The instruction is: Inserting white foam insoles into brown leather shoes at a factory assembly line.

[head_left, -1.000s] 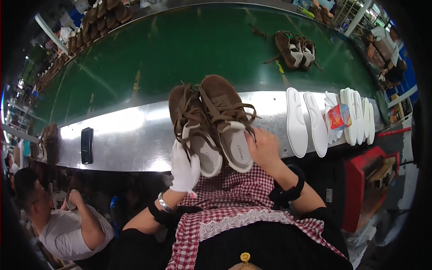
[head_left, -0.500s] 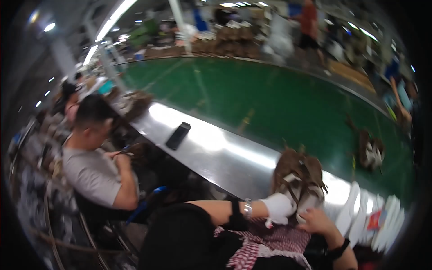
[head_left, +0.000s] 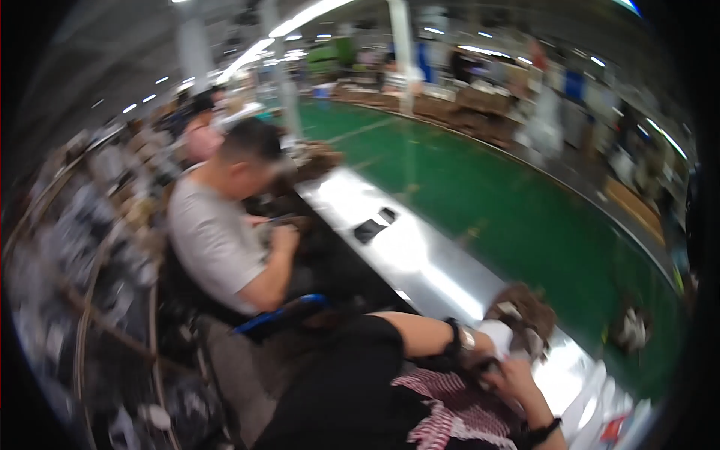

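Over my lap, both hands work close together, smeared by motion. A white glove covers my left hand [head_left: 496,337]; its fingers are hidden beside the brown pieces. My bare right hand [head_left: 517,377] is closed, its fingers curled round a dark brown shoe [head_left: 484,366], whose outline is blurred. Just beyond the hands, a brown shoe [head_left: 534,309] with a pale patch sits on the shiny metal ledge [head_left: 450,281]. A red-and-white checked cloth [head_left: 439,401] lies across my lap below the hands.
White shoe-shaped forms [head_left: 592,401] stand at the lower right. A green belt [head_left: 450,180] runs beyond the ledge, bearing another brown-and-white item [head_left: 630,330]. A dark phone-like object [head_left: 369,230] lies on the ledge. A seated co-worker [head_left: 217,225] is at my left, near a blue-edged chair [head_left: 281,315].
The view has swung left, so the co-worker and ledge sit further right in it. The two shoes stood together on the ledge; now brown shoe material is between my hands, nearer me.
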Demonstrator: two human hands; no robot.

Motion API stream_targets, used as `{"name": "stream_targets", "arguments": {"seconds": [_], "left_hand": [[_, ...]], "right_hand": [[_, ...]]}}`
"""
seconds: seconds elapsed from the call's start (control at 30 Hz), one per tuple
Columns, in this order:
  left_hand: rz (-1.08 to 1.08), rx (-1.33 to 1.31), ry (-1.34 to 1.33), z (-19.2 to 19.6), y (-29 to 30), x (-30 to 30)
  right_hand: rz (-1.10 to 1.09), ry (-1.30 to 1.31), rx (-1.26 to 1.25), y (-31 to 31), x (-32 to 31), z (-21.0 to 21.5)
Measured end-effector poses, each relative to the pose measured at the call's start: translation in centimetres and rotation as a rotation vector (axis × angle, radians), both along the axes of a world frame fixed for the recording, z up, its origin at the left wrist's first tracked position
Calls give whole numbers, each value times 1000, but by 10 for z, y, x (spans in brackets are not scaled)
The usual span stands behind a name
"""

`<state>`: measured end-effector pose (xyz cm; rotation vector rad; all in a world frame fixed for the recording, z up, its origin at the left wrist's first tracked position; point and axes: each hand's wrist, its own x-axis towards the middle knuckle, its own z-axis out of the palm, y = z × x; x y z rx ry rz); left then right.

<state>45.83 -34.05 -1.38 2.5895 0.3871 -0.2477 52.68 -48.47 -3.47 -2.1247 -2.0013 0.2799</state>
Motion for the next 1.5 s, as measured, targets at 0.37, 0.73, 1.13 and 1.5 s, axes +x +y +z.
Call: {"name": "stream_targets", "arguments": {"seconds": [0.37,0.73,1.13,1.5], "left_hand": [[174,287,6,12,195,166],[366,564,-543,-19,263,200],[-272,262,-795,35,14,105],[-301,446,-885,13,-4,29]], "right_hand": [[-627,-295,491,-36,203,6],[-881,-250,-203,-99,412,-1],[-313,-170,132,-16,120,27],[-213,-492,269,-26,65,29]]}}
